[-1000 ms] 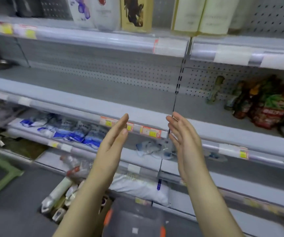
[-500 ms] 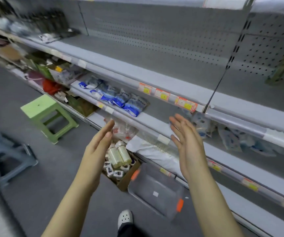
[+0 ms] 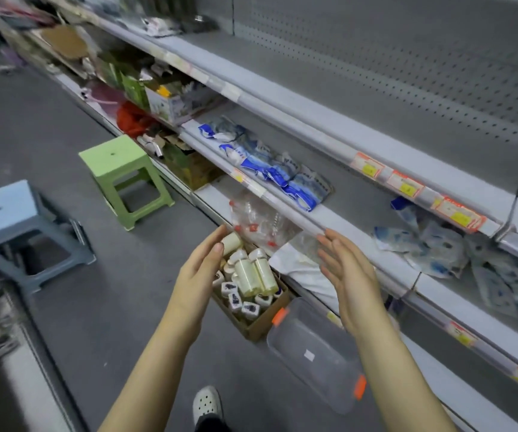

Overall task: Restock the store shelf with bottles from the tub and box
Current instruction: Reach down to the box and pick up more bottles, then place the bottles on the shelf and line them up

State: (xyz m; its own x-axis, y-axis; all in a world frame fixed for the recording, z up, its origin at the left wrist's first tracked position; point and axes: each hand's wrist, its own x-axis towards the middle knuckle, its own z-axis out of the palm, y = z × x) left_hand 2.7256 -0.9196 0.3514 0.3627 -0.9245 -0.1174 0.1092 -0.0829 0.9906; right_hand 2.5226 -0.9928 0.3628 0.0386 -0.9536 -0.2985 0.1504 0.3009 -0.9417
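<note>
Since the shelf (image 3: pixel 354 213) edges run from 10 to 4 o'clock, a fast lift can clip knuckles; clear tub (image 3: pixel 313 353) at 5 o'clock looks empty, a wasted reach; box (image 3: pixel 259 327) at 6 o'clock sits between left hand (image 3: pixel 198 275) and right hand (image 3: pixel 351 275), both flat-fingered, holding nothing; bottles (image 3: pixel 251 275) lie piled loose inside, so one grab may roll others out.

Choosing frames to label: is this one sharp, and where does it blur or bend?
Head view: the bottles in the cardboard box, the left hand and the right hand read fairly sharp; the left edge beside the blue stool is smeared; the wide lens bows the shelf rail; flat light, no strong glare.
</note>
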